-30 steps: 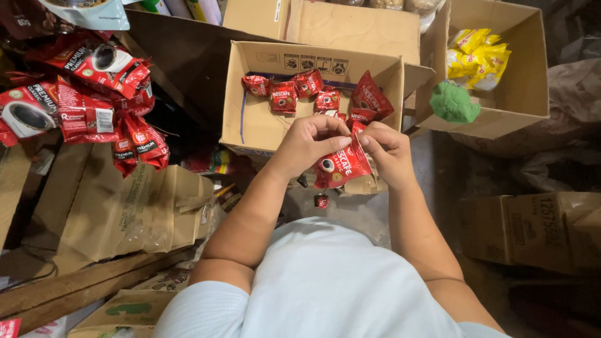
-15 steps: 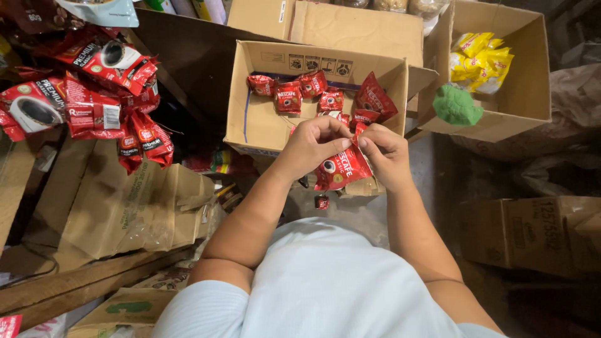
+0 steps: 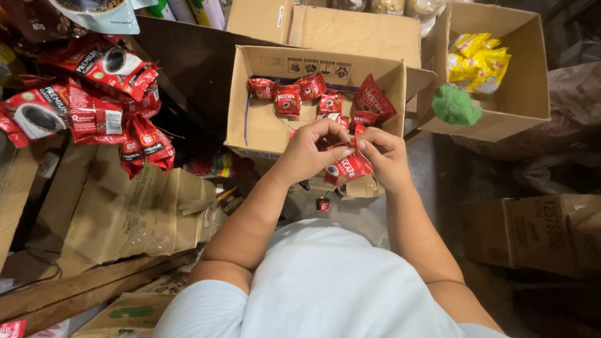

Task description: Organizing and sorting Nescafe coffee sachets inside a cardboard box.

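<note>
Red sachets [image 3: 348, 166] pinched by left hand [image 3: 308, 150] and right hand [image 3: 383, 156], fingers clenched on them, over box [image 3: 256, 119] with more red packets [image 3: 313, 100].

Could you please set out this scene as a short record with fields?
left hand: left hand pinches the top of a strip of small red foil sachets
right hand: right hand grips the same strip from the other side
behind hands: open brown cardboard box with more red sachets inside
far right: second cardboard box holding yellow packets and a green lump
left side: hanging red pouches
</note>
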